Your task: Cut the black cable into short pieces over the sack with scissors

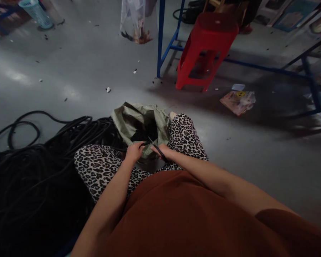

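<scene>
Black cord sits pinched in left hand — right hand grasps scissors — both above olive sack's near rim.

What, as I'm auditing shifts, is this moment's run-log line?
left hand: holds black cord; right hand: holds cutting tool; sack: open, between knees

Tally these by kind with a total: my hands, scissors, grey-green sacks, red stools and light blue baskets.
Hands, left hand and right hand: 2
Scissors: 1
Grey-green sack: 1
Red plastic stool: 1
Light blue basket: 1
Total: 6
</scene>
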`<state>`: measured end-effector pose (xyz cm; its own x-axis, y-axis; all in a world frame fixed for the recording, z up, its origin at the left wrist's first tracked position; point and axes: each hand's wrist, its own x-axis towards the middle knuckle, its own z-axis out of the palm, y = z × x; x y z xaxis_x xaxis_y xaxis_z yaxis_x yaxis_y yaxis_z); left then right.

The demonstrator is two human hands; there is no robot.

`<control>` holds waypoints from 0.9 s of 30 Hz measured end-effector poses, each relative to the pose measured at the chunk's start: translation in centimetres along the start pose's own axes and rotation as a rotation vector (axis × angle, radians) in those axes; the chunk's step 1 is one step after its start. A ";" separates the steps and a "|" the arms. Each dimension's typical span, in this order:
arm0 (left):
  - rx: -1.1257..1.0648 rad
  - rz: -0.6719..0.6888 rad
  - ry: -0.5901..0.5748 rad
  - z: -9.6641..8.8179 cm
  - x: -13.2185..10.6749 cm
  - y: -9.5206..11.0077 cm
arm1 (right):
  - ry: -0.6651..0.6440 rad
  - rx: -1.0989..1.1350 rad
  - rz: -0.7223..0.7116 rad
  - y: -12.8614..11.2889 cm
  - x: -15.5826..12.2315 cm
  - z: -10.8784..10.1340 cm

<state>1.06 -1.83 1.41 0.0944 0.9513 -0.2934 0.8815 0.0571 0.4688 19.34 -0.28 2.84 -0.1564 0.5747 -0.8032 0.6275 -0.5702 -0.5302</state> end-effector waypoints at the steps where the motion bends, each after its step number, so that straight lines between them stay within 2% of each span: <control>1: -0.015 -0.015 0.007 0.1 0.1 0.0 | 0.004 0.014 0.002 0.0 0.1 0.0; 9: -0.144 -0.043 0.096 0.0 0.6 0.0 | -0.048 0.128 0.027 0.2 0.2 0.0; 15: -0.190 -0.081 0.096 -0.2 0.6 0.2 | -0.052 0.182 0.013 0.5 0.8 0.3; 27: -0.243 -0.128 0.134 -0.5 0.6 0.4 | -0.078 0.114 -0.023 0.5 1.4 0.6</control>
<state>1.25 -1.06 1.82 -0.0868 0.9622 -0.2582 0.7440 0.2350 0.6255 19.00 -0.13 1.28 -0.2317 0.5433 -0.8069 0.5326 -0.6232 -0.5726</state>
